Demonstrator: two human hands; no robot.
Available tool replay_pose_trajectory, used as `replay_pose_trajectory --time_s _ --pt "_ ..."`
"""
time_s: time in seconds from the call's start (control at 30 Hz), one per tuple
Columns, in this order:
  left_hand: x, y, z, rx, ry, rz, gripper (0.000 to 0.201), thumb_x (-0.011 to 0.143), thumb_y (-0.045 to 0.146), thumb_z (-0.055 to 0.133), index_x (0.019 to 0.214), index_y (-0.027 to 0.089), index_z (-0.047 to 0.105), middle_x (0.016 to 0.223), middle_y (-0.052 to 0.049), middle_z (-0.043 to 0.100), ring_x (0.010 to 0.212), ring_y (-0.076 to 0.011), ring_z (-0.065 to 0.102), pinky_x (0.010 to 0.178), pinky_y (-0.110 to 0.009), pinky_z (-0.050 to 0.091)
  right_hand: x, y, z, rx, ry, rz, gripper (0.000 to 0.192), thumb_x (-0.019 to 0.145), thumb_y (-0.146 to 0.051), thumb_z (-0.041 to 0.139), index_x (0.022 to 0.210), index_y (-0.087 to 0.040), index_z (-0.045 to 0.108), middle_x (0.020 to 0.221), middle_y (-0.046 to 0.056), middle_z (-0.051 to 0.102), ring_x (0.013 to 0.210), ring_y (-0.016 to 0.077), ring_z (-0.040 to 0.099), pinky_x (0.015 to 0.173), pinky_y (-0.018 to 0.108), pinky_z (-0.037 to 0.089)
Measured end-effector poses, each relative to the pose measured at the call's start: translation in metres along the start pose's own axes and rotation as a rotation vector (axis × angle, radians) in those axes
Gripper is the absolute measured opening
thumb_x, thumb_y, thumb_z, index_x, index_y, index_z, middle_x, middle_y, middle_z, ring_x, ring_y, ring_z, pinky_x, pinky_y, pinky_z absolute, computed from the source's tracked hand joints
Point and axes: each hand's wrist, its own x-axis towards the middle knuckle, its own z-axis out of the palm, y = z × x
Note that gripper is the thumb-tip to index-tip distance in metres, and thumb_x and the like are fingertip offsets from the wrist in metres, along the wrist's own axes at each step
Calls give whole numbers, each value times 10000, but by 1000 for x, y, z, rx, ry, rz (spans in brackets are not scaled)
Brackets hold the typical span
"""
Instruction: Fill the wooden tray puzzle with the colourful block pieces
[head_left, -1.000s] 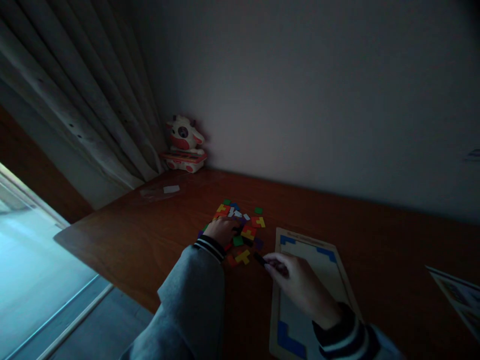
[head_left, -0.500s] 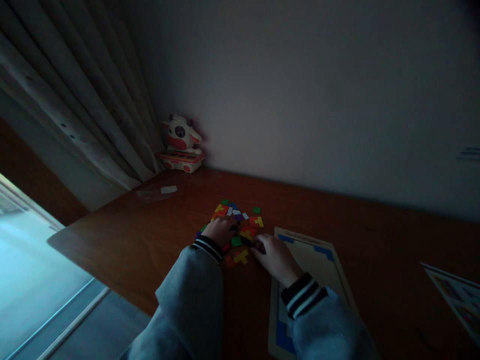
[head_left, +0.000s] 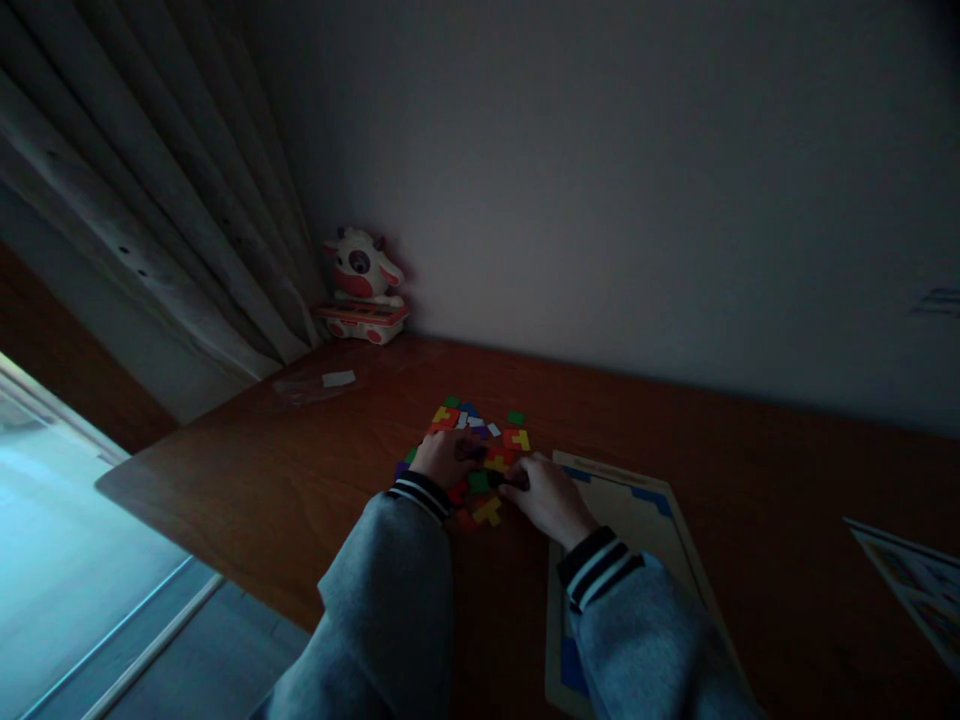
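Flat coloured puzzle pieces lie in a loose pile on the wooden table, among them a green piece (head_left: 478, 483), a yellow piece (head_left: 489, 512) and a white piece (head_left: 493, 430). My left hand (head_left: 441, 460) rests over the pile's left side with its fingers curled around something dark, too dim to name. At the right edge of the pile, my right hand (head_left: 551, 497) pinches a dark puzzle piece (head_left: 496, 480) between thumb and fingers. The pale puzzle board (head_left: 622, 515), with blue pieces (head_left: 651, 501) at its corners, lies partly under my right forearm.
On the table's far left corner sits a cow-shaped toy keyboard (head_left: 364, 290). A clear plastic bag (head_left: 307, 388) with a white label lies before it. A printed sheet (head_left: 911, 580) is at the right. Behind are a wall and a curtain (head_left: 165, 180). The room is dim.
My right hand has shifted slightly up and left, still pinching the dark piece. My left hand's fingers have moved a little over the pile. The pieces lie much as before.
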Motion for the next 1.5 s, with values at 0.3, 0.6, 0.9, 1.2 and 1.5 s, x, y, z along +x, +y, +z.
replay_pose_trajectory --time_s 0.3,0.6,0.9,1.2,1.5 --pt "-1 6 -4 129 -7 -29 196 790 232 624 976 216 684 984 -49 722 959 -248 672 812 -318 513 2 -4 5 63 -3 7 96 770 -228 690 860 -200 672 860 37 715 794 183 658 638 257 425" --pt "-5 9 -11 175 -83 -46 186 771 274 675 951 240 703 949 -35 719 929 -249 670 776 -306 500 -17 1 -14 104 73 -56 218 822 -168 614 1030 -196 673 919 38 706 824 178 654 716 282 463" --pt "0 1 -9 129 -87 -212 192 762 294 691 947 255 724 952 -1 736 932 -200 673 765 -251 488 -50 26 -53 146 283 -170 182 868 -254 553 988 -205 681 897 50 686 747 178 654 680 304 502" --pt "3 8 -9 176 -106 -252 182 737 357 679 882 268 742 932 -50 722 910 -265 669 759 -324 491 -85 63 -87 267 479 -11 300 819 -448 573 935 -202 700 825 71 695 702 197 653 633 323 525" --pt "-7 32 2 29 94 -6 175 817 314 650 968 241 699 867 -23 729 830 -213 681 719 -292 485 -105 101 -104 485 392 248 424 702 -578 654 885 -197 697 900 107 753 835 268 708 733 368 552"
